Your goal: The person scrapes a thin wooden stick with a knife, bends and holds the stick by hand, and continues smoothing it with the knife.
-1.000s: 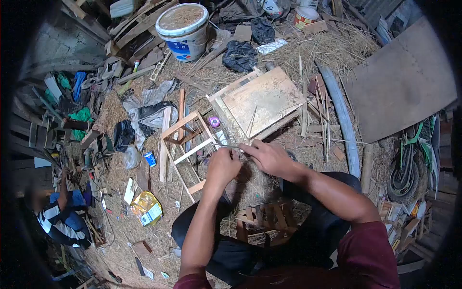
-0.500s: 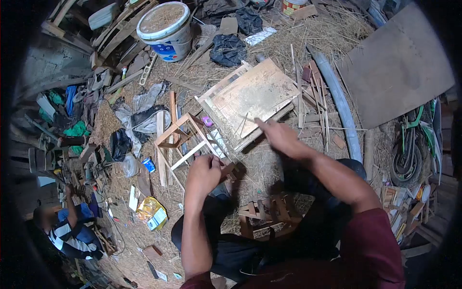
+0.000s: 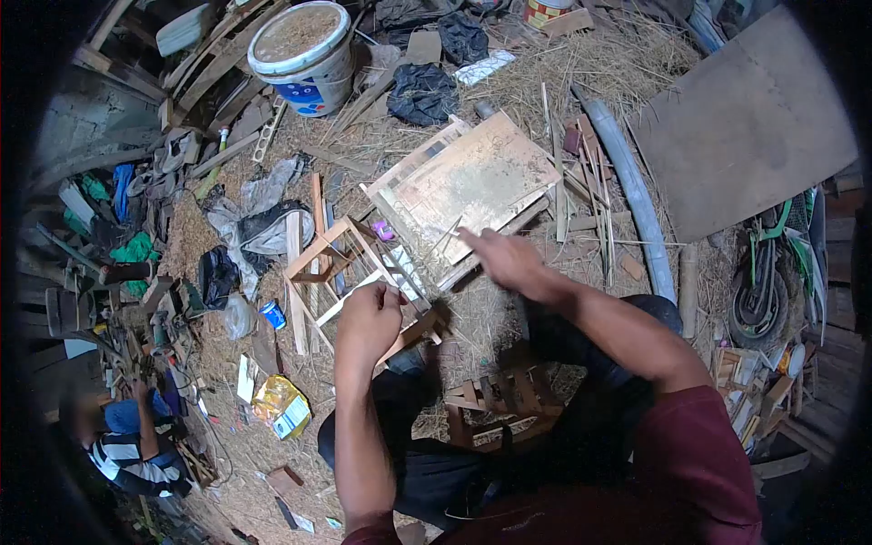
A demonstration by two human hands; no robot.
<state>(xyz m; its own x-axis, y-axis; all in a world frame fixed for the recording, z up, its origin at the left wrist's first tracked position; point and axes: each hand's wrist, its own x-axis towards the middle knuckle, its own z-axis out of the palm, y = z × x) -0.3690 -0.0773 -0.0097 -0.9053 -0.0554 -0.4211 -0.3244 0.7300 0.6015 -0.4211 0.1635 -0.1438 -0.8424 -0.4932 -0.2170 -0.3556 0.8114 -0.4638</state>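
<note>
My left hand (image 3: pixel 368 320) is closed at the near side of a small wooden frame (image 3: pixel 320 245) made of thin slats, which stands tilted on the straw-covered ground. Its fingertips rest at a pale slat, partly hidden by the hand. My right hand (image 3: pixel 504 262) is held over the near corner of a flat wooden board (image 3: pixel 481 182), fingers curled in a pinch. A thin stick (image 3: pixel 445 238) shows by its fingertips; whether they grip it is unclear. Light dust lies on the board.
A white bucket (image 3: pixel 307 68) stands at the back left. A grey pipe (image 3: pixel 631 195) and a large sheet (image 3: pixel 749 127) lie to the right, near a bicycle wheel (image 3: pixel 761 304). Another wooden frame (image 3: pixel 504 400) is between my legs. A person (image 3: pixel 136 445) sits at lower left.
My right hand has moved slightly left and nearer to me along the board's edge. The left hand has shifted a little up and left on the frame. The whole view has shifted slightly.
</note>
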